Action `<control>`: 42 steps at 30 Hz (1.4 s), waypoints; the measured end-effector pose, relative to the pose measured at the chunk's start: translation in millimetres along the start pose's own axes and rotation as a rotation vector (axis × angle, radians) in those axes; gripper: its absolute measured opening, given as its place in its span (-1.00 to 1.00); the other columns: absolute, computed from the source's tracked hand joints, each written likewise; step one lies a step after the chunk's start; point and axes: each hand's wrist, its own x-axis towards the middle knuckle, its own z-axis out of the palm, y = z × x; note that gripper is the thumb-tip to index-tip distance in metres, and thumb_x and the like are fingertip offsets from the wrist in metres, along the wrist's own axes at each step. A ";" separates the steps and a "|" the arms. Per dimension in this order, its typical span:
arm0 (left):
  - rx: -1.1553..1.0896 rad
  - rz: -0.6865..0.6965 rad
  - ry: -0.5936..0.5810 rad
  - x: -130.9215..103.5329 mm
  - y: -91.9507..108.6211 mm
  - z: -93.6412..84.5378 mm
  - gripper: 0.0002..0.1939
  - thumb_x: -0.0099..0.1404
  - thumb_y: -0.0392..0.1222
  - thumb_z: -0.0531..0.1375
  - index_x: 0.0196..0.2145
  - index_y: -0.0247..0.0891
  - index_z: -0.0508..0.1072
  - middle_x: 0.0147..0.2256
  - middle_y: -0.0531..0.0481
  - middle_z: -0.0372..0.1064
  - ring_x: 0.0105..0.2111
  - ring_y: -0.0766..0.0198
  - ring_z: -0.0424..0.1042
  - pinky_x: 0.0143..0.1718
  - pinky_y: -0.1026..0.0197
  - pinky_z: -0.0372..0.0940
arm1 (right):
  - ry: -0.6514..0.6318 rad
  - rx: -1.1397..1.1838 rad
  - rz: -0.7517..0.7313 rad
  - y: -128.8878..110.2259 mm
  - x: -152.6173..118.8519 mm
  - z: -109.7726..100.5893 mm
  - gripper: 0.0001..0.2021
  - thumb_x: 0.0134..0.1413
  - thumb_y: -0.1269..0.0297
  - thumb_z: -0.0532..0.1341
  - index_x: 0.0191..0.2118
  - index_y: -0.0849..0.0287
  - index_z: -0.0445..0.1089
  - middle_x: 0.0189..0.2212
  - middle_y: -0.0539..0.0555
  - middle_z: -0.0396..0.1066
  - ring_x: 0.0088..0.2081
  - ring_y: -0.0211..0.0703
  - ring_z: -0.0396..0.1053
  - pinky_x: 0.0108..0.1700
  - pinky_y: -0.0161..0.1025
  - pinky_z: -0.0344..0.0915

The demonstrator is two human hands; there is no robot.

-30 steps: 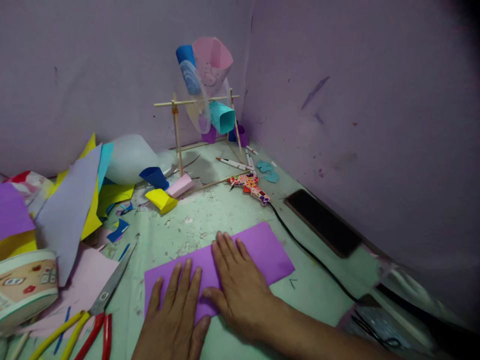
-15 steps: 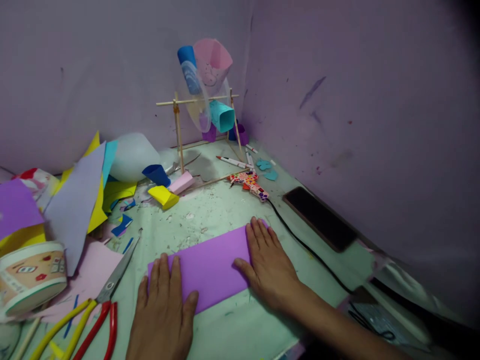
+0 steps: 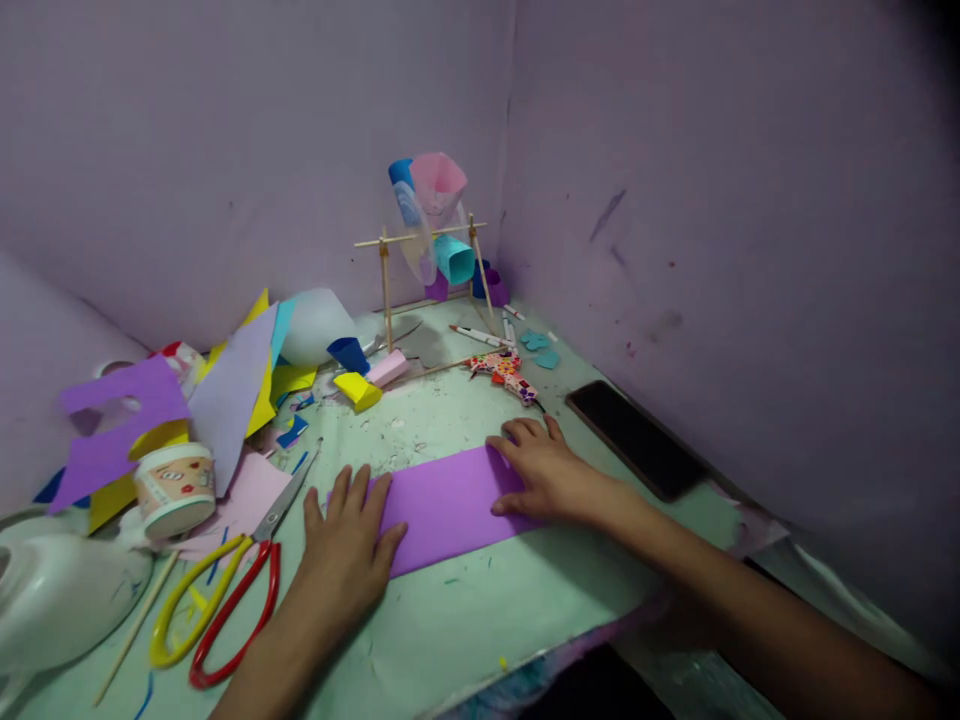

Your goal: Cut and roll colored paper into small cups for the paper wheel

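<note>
A purple sheet (image 3: 450,510) lies flat on the light green table in front of me. My left hand (image 3: 345,545) rests on its left end with the fingers spread. Over the right end is my right hand (image 3: 544,470), palm down, its fingers bent and apart, thumb on the sheet. Scissors (image 3: 247,580) with one yellow and one red handle lie open to the left of my left hand.
A stick frame (image 3: 386,290) holding paper cups stands at the back. A patterned glue gun (image 3: 506,372) and a phone (image 3: 637,440) lie at the right. Coloured paper (image 3: 232,390), a paper cup (image 3: 176,490) and a white object (image 3: 67,590) crowd the left.
The view has shifted, showing more of the table's left side and front edge. My right hand's fingers, flat and straight before, are now bent and lifted. My left hand stays on the sheet.
</note>
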 end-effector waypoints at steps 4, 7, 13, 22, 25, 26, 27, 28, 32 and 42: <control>-0.194 0.061 0.338 7.3 -1.8 -9.8 -0.63 0.22 -0.20 0.05 -0.06 -0.40 0.39 -0.07 -0.33 0.38 -0.03 -0.12 0.31 0.01 -0.30 0.08 | -0.089 -0.011 -0.021 5.9 12.0 -17.2 -0.29 -0.39 0.03 0.39 -0.02 0.26 0.33 -0.12 0.30 0.31 0.01 0.26 0.14 0.14 0.26 -0.25; -0.261 0.015 0.461 8.1 -2.3 -12.6 -0.72 0.19 -0.22 0.08 -0.18 -0.40 0.43 -0.22 -0.25 0.43 -0.16 0.03 0.38 -0.06 -0.07 0.25 | -0.137 0.041 -0.001 9.7 15.8 -19.7 -0.40 -0.47 0.08 0.42 -0.20 0.31 0.40 -0.17 0.32 0.32 -0.01 0.32 0.14 0.08 0.21 -0.08; -0.383 -0.253 0.768 -3.4 -2.1 -20.9 -0.79 0.18 -0.18 0.13 -0.25 -0.34 0.42 -0.30 -0.13 0.41 -0.29 0.17 0.40 -0.19 0.10 0.31 | -0.248 0.277 -0.006 22.5 4.3 -21.5 -0.68 -0.13 0.06 0.24 -0.34 0.24 0.35 -0.41 0.13 0.39 -0.35 -0.02 0.37 -0.34 -0.19 0.28; -1.567 -0.643 0.121 -10.3 22.7 -19.7 -0.59 0.00 0.12 0.23 -0.65 -0.32 0.34 -0.78 0.10 0.16 -0.87 0.47 0.01 -0.85 0.37 -0.19 | -0.172 1.537 0.035 -11.4 -2.9 30.6 -0.56 -0.18 0.08 0.31 -0.20 0.28 0.31 -0.43 0.06 0.40 -0.42 -0.19 0.37 -0.35 -0.23 0.29; -1.666 -0.644 0.147 -3.1 21.1 -18.1 -0.63 -0.07 0.08 0.26 -0.60 -0.30 0.31 -0.73 0.18 0.16 -0.84 0.55 -0.01 -0.82 0.41 -0.21 | -0.133 1.512 0.099 -27.1 -5.3 46.8 -0.62 -0.18 0.11 0.32 -0.26 0.27 0.33 -0.46 0.03 0.39 -0.46 -0.22 0.33 -0.41 -0.27 0.27; -1.679 -0.662 0.174 -1.1 19.1 -16.8 -0.65 -0.08 0.03 0.28 -0.60 -0.30 0.29 -0.74 0.21 0.13 -0.84 0.57 -0.03 -0.81 0.43 -0.21 | -0.130 1.500 0.107 -31.1 -7.0 50.0 -0.64 -0.17 0.12 0.31 -0.27 0.27 0.33 -0.46 0.03 0.39 -0.46 -0.23 0.33 -0.41 -0.28 0.27; -1.684 -0.689 0.201 0.4 16.9 -14.8 -0.67 -0.09 -0.02 0.29 -0.62 -0.30 0.28 -0.76 0.24 0.10 -0.85 0.58 -0.05 -0.81 0.44 -0.20 | -0.143 1.495 0.106 -34.3 -9.0 51.9 -0.65 -0.15 0.12 0.30 -0.28 0.27 0.32 -0.46 0.03 0.39 -0.47 -0.25 0.33 -0.42 -0.29 0.28; -1.680 -0.721 0.227 1.7 15.0 -12.2 -0.70 -0.10 -0.08 0.31 -0.62 -0.30 0.27 -0.78 0.25 0.08 -0.85 0.59 -0.07 -0.81 0.45 -0.20 | -0.180 1.496 0.105 -36.5 -10.9 52.8 -0.67 -0.13 0.11 0.27 -0.30 0.27 0.32 -0.48 0.02 0.39 -0.50 -0.26 0.33 -0.44 -0.30 0.28; -1.655 -0.822 0.313 4.3 11.0 -0.9 -0.71 -0.13 -0.22 0.32 -0.65 -0.28 0.23 -0.82 0.28 0.07 -0.86 0.60 -0.11 -0.83 0.46 -0.20 | -0.434 1.445 0.148 -37.9 -15.4 49.1 -0.65 -0.08 0.01 0.18 -0.41 0.27 0.29 -0.67 -0.02 0.33 -0.68 -0.31 0.28 -0.63 -0.36 0.21; -1.702 -0.846 0.478 14.9 4.6 4.7 -0.68 -0.05 -0.19 0.28 -0.71 -0.25 0.17 -0.84 0.29 -0.02 -0.85 0.57 -0.10 -0.83 0.44 -0.20 | -0.505 1.409 0.145 -36.1 -26.3 49.8 -0.58 -0.10 -0.08 0.20 -0.48 0.28 0.30 -0.69 0.02 0.36 -0.69 -0.34 0.31 -0.66 -0.43 0.22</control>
